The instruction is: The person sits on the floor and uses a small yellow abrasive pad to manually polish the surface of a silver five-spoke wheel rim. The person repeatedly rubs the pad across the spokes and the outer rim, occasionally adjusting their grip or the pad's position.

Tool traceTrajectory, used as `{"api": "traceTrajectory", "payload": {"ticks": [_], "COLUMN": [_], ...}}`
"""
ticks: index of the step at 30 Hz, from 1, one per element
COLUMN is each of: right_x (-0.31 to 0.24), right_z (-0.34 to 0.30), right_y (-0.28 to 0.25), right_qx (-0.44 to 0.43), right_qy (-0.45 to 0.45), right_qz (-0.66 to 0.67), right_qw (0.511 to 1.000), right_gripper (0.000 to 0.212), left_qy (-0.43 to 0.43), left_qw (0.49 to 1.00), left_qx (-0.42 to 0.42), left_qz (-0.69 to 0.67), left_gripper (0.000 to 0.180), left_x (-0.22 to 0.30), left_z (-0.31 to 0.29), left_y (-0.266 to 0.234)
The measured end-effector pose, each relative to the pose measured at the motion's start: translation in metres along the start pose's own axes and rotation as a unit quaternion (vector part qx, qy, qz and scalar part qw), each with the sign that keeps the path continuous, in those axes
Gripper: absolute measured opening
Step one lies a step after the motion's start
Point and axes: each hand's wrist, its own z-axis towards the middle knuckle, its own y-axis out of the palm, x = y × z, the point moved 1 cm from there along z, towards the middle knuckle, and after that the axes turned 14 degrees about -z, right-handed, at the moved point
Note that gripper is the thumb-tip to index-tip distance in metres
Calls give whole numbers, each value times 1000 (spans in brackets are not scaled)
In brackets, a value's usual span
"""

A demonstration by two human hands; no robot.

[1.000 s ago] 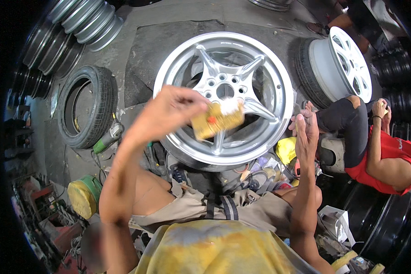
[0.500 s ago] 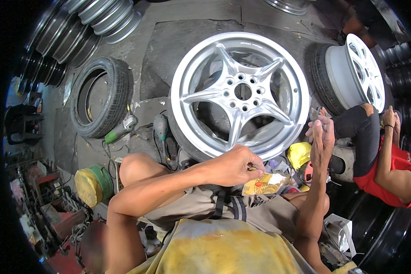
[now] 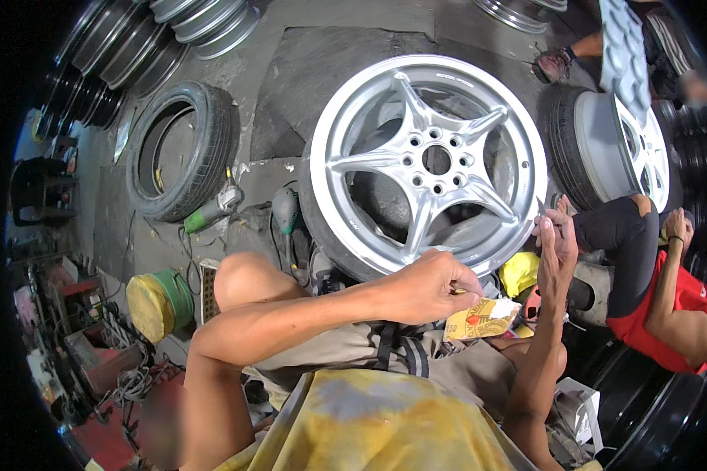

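Paper (image 3: 483,318), lower centre: yellow, brownish print, red spot, white patch. Wheel (image 3: 373,160), centre: plain silver. Shirt (image 3: 369,420), bottom centre: yellow, grey blotches. Shorts (image 3: 322,345): beige. Grinder (image 3: 208,217), left: green and grey. Bag (image 3: 518,274), right of centre: bright yellow. Co-worker's top (image 3: 664,318), lower right: red. Tyre (image 3: 210,149), upper left: black.

A black tyre (image 3: 210,149) lies just beside a green-and-grey grinder (image 3: 214,209), between stacked rims (image 3: 148,63) and a yellow-and-green round container (image 3: 161,304).
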Motion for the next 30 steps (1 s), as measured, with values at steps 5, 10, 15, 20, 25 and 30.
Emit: {"api": "traceTrajectory", "payload": {"ticks": [5,10,15,20,25,30], "right_x": [-10,-18,-27,-35,-29,-27], "right_z": [3,2,-4,-12,-15,-17], "right_y": [6,15,19,17,13,8], "right_qx": [-36,-39,-39,-42,-19,22], "right_qy": [-7,-51,-67,-105,-90,-41], "right_qz": [-35,-19,-88,-96,-78,-28], "right_qw": [999,998,993,989,993,999], "right_gripper": [28,22,19,20,19,20], "left_qy": [32,7,-21,2,-4,127], "left_qw": [999,999,998,1000,999,960], "left_qx": [15,0,-20,-8,40,251], "left_qz": [28,50,50,25,-18,-5], "left_gripper": [20,22,23,20,22,24], "left_x": [-2,-5,1,0,22,56], "left_z": [-5,-9,-10,-8,-9,-22], "left_y": [-4,-3,-2,-4,-23,-66]}}
